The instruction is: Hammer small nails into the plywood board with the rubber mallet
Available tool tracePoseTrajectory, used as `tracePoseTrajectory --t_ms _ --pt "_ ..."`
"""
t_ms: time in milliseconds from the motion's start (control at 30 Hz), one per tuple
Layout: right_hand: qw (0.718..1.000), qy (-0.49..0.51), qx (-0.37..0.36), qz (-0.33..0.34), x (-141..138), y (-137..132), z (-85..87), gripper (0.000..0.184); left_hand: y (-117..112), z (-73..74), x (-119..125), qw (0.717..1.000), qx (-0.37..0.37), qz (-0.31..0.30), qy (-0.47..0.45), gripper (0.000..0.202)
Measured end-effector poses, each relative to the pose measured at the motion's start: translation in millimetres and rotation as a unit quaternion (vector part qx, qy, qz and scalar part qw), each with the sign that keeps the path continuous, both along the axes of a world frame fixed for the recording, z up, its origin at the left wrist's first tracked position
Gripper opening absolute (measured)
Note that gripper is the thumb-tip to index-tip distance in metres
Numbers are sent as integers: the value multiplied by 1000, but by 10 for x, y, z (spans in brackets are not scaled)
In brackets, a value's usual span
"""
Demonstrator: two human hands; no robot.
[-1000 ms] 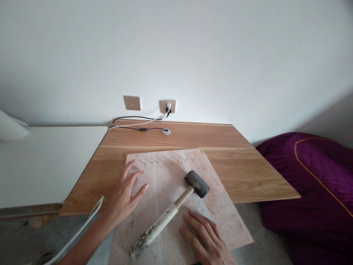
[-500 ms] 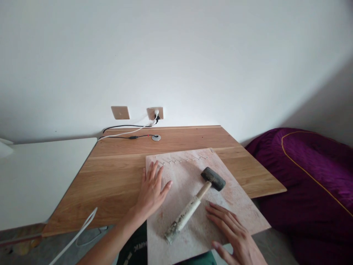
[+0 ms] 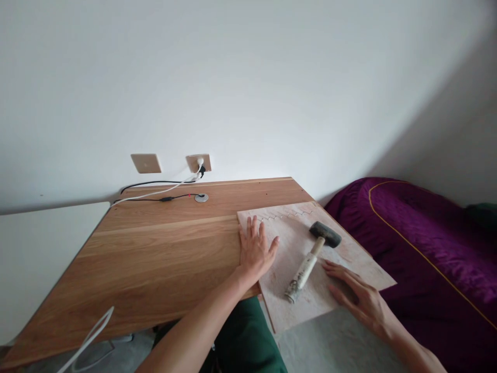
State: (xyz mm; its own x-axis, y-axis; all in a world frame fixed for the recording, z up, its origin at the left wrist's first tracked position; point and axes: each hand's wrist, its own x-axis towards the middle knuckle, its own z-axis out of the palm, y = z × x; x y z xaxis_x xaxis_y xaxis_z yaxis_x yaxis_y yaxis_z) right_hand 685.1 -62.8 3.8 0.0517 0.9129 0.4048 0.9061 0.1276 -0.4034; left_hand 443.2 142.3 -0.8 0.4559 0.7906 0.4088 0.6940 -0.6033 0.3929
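A thin, pale board (image 3: 279,259) lies on the right side of the wooden table, jutting past its edge. Close to the board's far edge stands a row of several small nails (image 3: 287,215). On the board rests a mallet (image 3: 325,234), its black head pointing away and its worn, whitish handle slanting toward me. My left hand (image 3: 255,249) is flat on the board's left edge, fingers spread. To the right of the mallet handle, my right hand (image 3: 355,298) touches the board's near right part with outstretched fingers. Neither hand grips the mallet.
A wooden table (image 3: 163,259) reaches back to the wall, where cables run to a socket (image 3: 199,163). A white surface (image 3: 46,259) adjoins at left. A purple fabric heap (image 3: 419,233) bulks at right. A white cable loop (image 3: 91,334) hangs in front.
The board has slid right across the table with both hands on it, carrying the mallet and nails along. The view has also shifted, so the wall sockets appear farther left.
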Motion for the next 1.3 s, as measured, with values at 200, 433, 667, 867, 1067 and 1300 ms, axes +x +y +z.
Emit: tracePoseTrajectory --t_ms 200,433,667,867,1067,1300 --pt "1000 2 13 -28 42 -10 -50 33 127 -82 48 996 6 -86 -34 61" --pt "999 -35 37 -15 -50 -27 20 28 967 123 -701 975 5 -150 -166 29" --pt "997 -23 72 -2 -123 -27 241 18 1345 246 -1358 980 29 40 -193 44" --pt "995 -17 87 -39 -166 88 397 24 1272 280 -1312 982 15 12 -190 46" --pt "989 -62 108 -82 -195 84 361 15 1276 300 -1311 976 -1 26 -216 42" --pt "976 -53 107 -184 -370 67 133 29 1294 275 -1288 977 -19 16 -212 43"
